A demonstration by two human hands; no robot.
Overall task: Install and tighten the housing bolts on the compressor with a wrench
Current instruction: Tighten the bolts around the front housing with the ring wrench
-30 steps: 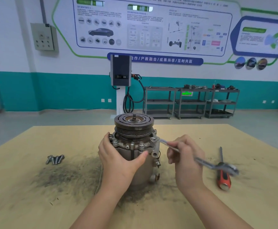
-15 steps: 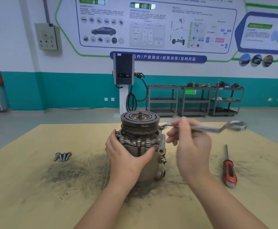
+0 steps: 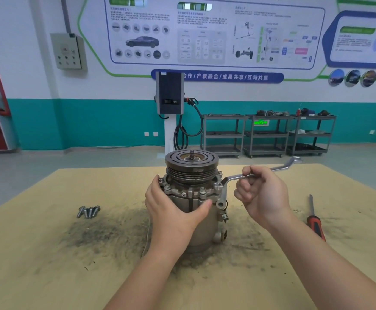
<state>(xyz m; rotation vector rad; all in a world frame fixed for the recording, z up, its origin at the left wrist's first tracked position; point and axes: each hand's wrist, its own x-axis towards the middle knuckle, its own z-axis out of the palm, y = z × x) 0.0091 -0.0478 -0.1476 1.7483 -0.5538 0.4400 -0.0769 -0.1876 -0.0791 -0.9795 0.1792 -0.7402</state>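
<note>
The compressor [image 3: 192, 173] stands upright on the tan table [image 3: 48, 253], pulley on top, with several housing bolts [image 3: 202, 190] seated in its flange. My left hand [image 3: 173, 211] wraps around the housing's front left side. My right hand [image 3: 263, 193] grips the shank of a silver offset ring wrench [image 3: 234, 177]. Its near ring sits over the bolt at the flange's right side; the far ring points back right.
Several loose bolts [image 3: 88, 211] lie on the table to the left, by a dark grime patch. A red-handled screwdriver [image 3: 315, 222] lies at the right. Tool carts [image 3: 267, 134] and a charging post [image 3: 170, 113] stand along the far wall.
The wrench swung from pointing right and toward me to pointing back right, and its ring has come down onto the right flange bolt. My left hand stayed on the housing.
</note>
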